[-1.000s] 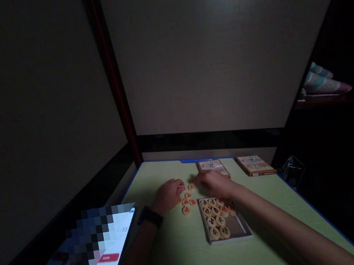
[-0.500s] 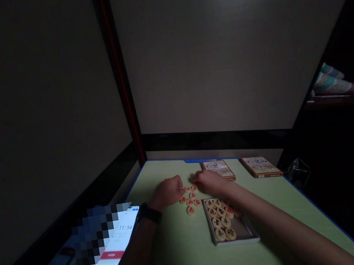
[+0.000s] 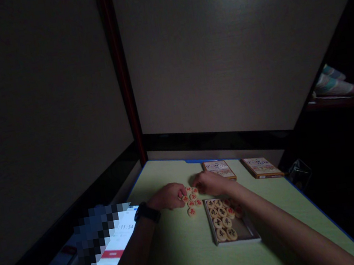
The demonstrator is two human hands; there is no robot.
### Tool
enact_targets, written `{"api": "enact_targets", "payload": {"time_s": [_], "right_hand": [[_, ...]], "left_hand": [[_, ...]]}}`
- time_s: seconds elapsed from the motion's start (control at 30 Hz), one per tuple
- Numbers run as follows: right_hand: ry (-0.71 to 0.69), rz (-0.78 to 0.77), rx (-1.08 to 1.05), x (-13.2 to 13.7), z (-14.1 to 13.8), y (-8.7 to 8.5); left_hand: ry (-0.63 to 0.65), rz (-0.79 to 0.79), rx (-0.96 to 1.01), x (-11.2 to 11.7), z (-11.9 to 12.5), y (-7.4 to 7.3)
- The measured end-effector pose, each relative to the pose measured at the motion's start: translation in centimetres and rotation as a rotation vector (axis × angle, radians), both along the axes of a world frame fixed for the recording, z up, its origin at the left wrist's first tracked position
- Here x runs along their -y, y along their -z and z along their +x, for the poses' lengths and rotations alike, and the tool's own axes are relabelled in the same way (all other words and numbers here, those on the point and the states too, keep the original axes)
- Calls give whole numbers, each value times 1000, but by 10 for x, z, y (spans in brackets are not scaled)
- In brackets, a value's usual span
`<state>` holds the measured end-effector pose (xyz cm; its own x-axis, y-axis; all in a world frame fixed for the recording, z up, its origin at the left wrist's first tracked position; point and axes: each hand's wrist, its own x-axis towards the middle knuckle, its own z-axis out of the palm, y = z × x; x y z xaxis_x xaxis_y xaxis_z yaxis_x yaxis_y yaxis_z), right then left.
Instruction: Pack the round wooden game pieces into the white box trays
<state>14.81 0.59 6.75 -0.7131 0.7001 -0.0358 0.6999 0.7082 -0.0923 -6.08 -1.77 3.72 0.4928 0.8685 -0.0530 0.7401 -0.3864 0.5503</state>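
A small cluster of round wooden Chinese chess pieces (image 3: pixel 191 203) with red characters lies on the pale green table (image 3: pixel 178 248). My left hand (image 3: pixel 171 196), a dark band on its wrist, has its fingers closed at the cluster's left edge, on a red-marked piece (image 3: pixel 185 199). On the far right side of the cluster is my right hand (image 3: pixel 207 182), fingers curled together; what they hold, if anything, is hidden. Below my right forearm, a shallow open box (image 3: pixel 237 242) holds black-marked pieces (image 3: pixel 222 211) and some red-marked ones, partly covered by the arm.
Two flat printed boxes (image 3: pixel 219 169) (image 3: pixel 262 167) lie at the table's back edge. A lit phone (image 3: pixel 109 246) stands at the left. Walls (image 3: pixel 198 57) rise behind and to the left. A dark container (image 3: pixel 299 172) is past the right edge, and rolled fabric (image 3: pixel 337 84) lies on a shelf.
My left hand has lowered slightly toward the near-left pieces, its fingers now at one of them. My right hand stays almost in place beside the cluster. The view has shifted very slightly.
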Motion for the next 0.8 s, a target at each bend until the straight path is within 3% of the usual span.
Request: {"api": "enact_targets", "payload": {"time_s": [0.17,0.33,0.57,0.8], "right_hand": [[19,-8,5,-3,0,0],[56,-3,36,-4,3,1],[97,29,49,-4,6,9],[103,39,6,-3,10,8]], "left_hand": [[-63,-162,62,2,1,-4],[-71,-142,62,1,0,-3],[-77,12,98,-5,-2,4],[-113,271,43,-9,3,3]]}}
